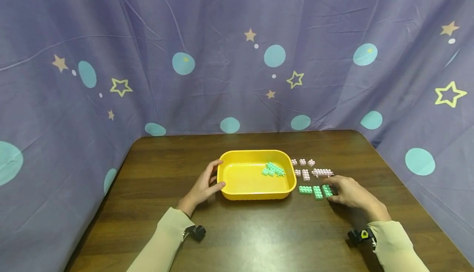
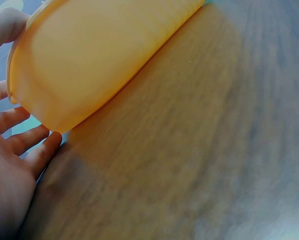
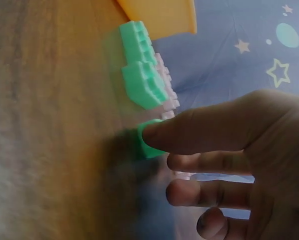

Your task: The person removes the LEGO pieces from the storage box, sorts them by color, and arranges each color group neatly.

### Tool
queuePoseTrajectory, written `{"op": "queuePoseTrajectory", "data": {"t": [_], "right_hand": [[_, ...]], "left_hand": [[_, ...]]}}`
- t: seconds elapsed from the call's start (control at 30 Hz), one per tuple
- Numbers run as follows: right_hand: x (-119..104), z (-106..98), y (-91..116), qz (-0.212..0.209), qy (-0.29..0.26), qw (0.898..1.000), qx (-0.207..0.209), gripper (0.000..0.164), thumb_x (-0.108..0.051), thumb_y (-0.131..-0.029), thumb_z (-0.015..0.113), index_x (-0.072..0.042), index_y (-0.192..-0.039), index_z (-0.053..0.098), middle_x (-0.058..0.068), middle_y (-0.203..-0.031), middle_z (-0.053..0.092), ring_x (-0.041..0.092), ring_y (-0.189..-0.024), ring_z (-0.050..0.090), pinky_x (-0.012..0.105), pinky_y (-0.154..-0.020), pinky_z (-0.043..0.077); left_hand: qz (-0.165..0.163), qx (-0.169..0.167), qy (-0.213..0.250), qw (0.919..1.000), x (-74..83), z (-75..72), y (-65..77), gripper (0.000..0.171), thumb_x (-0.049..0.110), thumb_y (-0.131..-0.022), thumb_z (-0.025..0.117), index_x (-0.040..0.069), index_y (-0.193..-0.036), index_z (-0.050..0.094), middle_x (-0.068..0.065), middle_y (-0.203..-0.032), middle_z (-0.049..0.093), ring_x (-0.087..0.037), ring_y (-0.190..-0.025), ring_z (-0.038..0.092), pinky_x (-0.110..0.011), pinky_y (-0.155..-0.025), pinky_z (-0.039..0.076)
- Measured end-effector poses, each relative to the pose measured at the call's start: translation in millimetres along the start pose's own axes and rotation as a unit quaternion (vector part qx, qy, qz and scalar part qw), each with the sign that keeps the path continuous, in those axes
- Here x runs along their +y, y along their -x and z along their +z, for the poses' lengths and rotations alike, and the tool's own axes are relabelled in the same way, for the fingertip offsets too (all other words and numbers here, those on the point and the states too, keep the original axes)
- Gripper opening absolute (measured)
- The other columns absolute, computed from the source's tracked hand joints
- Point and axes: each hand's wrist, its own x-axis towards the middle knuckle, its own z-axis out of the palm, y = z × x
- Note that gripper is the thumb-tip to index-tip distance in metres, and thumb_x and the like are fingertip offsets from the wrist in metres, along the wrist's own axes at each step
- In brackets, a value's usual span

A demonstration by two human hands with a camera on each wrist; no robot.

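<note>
A yellow plastic bin (image 1: 242, 196) stands on the table, holding several joined light green toy bricks (image 1: 275, 168). My left hand (image 1: 201, 187) grips its left end, thumb by the front corner and fingers along the side. In the left wrist view, the thumb overlaps the rim and the other fingertips meet the outer wall (image 2: 99, 55). To the right of the bin, my right hand (image 1: 349, 190) pinches the rightmost green brick (image 1: 327, 190), its thumb on the near side. Two more green bricks, one crosswise (image 1: 305, 189) and one lengthwise (image 1: 317, 192), lie beside it.
Behind the green bricks lie several pale pink bricks, among them a long studded piece (image 1: 322, 172) and a short upright-laid one (image 1: 305, 175). The brown wooden table (image 1: 252, 239) ends at a purple curtain (image 1: 222, 91) with stars and dots.
</note>
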Motion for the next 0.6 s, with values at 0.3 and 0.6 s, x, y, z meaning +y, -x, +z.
{"op": "queuePoseTrajectory", "data": {"t": [0.3, 0.6], "right_hand": [[-11.9, -36.6, -16.0, -0.006, -0.020, 1.000, 0.010, 0.051, -0.012, -0.073, 0.081, -0.002, -0.121, 0.064, 0.008, -0.102, 0.067, -0.001, -0.065, 0.049, 0.024, -0.061, 0.046], [-56.9, -36.4, -81.3, -0.085, -0.053, 0.994, 0.051, 0.028, -0.014, -0.084, 0.075, -0.009, -0.111, 0.070, 0.000, -0.101, 0.070, 0.008, -0.075, 0.060, 0.027, -0.065, 0.053]], "left_hand": [[0.000, -0.003, 0.003, 1.0000, 0.6, 0.5, 0.2, 0.066, 0.000, -0.090, 0.064, -0.014, -0.142, 0.026, -0.036, -0.151, 0.023, -0.053, -0.132, 0.037, -0.062, -0.101, 0.040], [-0.003, -0.002, 0.003, 1.0000, 0.0, 0.8, 0.0, 0.066, 0.000, -0.089, 0.064, -0.013, -0.142, 0.026, -0.034, -0.150, 0.025, -0.053, -0.131, 0.037, -0.063, -0.101, 0.040]]}}
